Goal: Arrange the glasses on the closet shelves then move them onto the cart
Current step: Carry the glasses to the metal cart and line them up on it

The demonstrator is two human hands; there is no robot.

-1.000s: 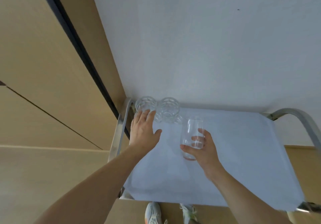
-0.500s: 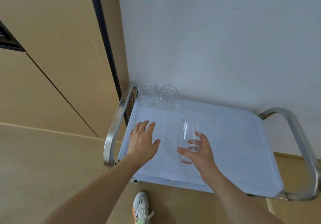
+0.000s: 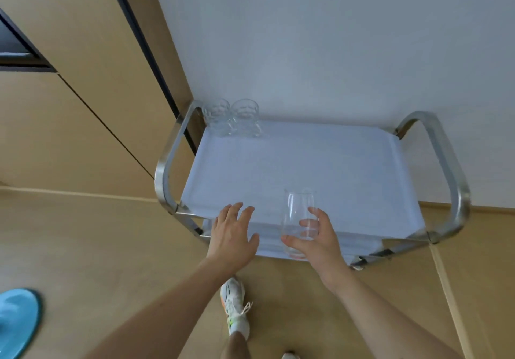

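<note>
A tall clear glass point(image 3: 298, 208) is held upright over the cart's front edge; my right hand point(image 3: 315, 240) grips its lower part. My left hand point(image 3: 232, 234) hovers beside it, fingers spread and straight, holding nothing. Two patterned clear tumblers point(image 3: 216, 117) point(image 3: 245, 117) stand side by side at the far left corner of the cart's white top point(image 3: 320, 169).
The cart has steel loop handles at its left point(image 3: 164, 169) and right point(image 3: 451, 174) ends and stands against a white wall. Wooden closet panels point(image 3: 69, 93) rise at the left. My white shoe point(image 3: 235, 311) is on the tan floor; a blue object point(image 3: 16, 319) lies at bottom left.
Both hands have drawn back from the far tumblers toward the cart's front edge, the right still carrying the tall glass. The view has pulled away from the cart.
</note>
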